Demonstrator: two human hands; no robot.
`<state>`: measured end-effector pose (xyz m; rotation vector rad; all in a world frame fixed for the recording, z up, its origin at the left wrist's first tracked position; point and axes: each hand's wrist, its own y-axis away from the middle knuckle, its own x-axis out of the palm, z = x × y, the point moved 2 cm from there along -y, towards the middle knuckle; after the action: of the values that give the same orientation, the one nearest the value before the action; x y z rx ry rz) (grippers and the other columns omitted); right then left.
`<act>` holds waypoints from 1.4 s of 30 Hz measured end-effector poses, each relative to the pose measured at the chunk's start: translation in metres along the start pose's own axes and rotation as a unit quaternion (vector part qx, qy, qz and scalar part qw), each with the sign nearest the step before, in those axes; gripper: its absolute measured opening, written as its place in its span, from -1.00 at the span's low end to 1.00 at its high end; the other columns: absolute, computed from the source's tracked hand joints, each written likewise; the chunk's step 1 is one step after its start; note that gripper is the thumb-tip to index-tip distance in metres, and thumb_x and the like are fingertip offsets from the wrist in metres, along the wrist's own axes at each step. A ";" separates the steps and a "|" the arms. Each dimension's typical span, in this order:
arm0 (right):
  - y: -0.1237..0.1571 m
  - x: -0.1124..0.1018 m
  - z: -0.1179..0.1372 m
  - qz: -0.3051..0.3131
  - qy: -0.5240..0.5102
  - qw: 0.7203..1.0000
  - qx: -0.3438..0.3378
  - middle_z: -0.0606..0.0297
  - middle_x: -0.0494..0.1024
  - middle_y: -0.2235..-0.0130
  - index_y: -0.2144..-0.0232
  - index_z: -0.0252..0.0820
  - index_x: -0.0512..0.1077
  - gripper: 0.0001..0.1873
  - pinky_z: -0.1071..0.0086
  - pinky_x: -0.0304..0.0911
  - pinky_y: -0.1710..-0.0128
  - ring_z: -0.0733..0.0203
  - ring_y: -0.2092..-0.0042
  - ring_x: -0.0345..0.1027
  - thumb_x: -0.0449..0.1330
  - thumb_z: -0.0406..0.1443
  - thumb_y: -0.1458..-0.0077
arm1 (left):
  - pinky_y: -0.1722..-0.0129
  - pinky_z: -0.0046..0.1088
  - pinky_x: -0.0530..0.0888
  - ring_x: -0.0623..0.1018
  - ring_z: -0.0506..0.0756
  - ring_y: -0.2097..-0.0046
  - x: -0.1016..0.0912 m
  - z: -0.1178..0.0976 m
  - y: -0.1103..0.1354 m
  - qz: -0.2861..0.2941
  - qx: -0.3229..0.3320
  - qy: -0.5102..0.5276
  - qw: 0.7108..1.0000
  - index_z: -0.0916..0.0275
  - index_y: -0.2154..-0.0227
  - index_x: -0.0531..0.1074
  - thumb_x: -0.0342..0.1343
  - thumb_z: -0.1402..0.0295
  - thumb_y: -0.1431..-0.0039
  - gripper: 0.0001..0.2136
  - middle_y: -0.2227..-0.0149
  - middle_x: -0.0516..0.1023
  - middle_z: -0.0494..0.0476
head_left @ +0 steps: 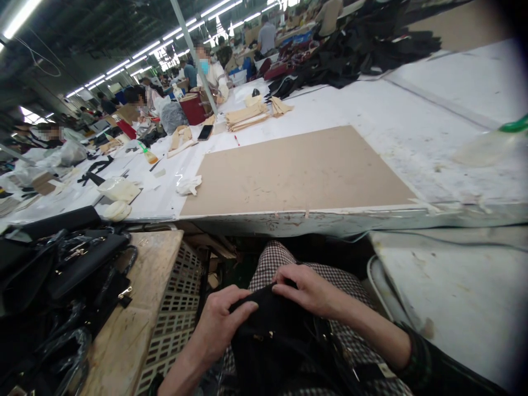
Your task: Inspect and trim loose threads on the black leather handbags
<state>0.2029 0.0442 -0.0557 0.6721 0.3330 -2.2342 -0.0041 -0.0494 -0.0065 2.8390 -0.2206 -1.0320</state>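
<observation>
The person's left hand (220, 316) and right hand (303, 283) grip the upper edge of a black item (268, 316), apparently a bag though its dark folds blur together, on a lap in checked cloth (274, 258). To the left, black bags (88, 261) lie heaped on a worn board (142, 275) beside a slotted crate (177, 302). Ahead, a brown sheet (289, 170) covers part of the white table (416, 132), with a phone (205, 132) beyond it.
</observation>
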 end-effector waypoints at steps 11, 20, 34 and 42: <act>0.006 0.004 0.003 0.001 -0.019 0.999 -0.026 0.27 0.49 0.28 0.33 -0.17 0.38 -0.88 0.31 0.20 0.17 0.14 0.21 0.32 0.15 -0.26 -0.26 | 0.12 -0.46 0.38 0.49 0.05 0.14 -0.002 -0.004 0.016 -0.066 0.018 -0.073 0.995 0.18 0.31 0.39 0.11 0.45 -0.26 -0.96 0.20 0.49 0.03; 0.011 0.002 -0.001 0.007 -0.036 0.997 -0.067 0.27 0.51 0.23 0.34 -0.14 0.38 -0.85 0.29 0.22 0.11 0.13 0.15 0.33 0.16 -0.22 -0.28 | 0.13 -0.47 0.39 0.49 0.06 0.17 -0.003 -0.013 0.008 -0.030 0.021 -0.119 0.992 0.16 0.28 0.41 0.10 0.47 -0.24 -0.93 0.20 0.49 0.03; 0.019 -0.003 -0.008 -0.015 -0.048 0.998 -0.048 0.27 0.50 0.21 0.31 -0.16 0.37 -0.90 0.31 0.24 0.12 0.17 0.17 0.35 0.14 -0.28 -0.28 | 0.24 -0.50 0.34 0.46 0.04 0.28 0.004 -0.016 -0.004 -0.018 0.045 -0.082 0.995 0.21 0.38 0.36 0.06 0.49 -0.20 -0.93 0.33 0.46 0.02; 0.023 -0.006 -0.001 -0.054 -0.046 0.997 -0.024 0.24 0.53 0.25 0.36 -0.16 0.36 -0.90 0.32 0.28 0.18 0.17 0.22 0.37 0.13 -0.29 -0.23 | 0.30 -0.50 0.33 0.44 0.03 0.33 0.019 -0.011 -0.005 -0.071 -0.027 0.007 0.997 0.23 0.45 0.38 0.09 0.41 -0.17 -0.91 0.38 0.48 0.02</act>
<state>0.2233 0.0327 -0.0539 0.5357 0.3845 -2.3422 0.0173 -0.0475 -0.0110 2.8462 0.0107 -1.0265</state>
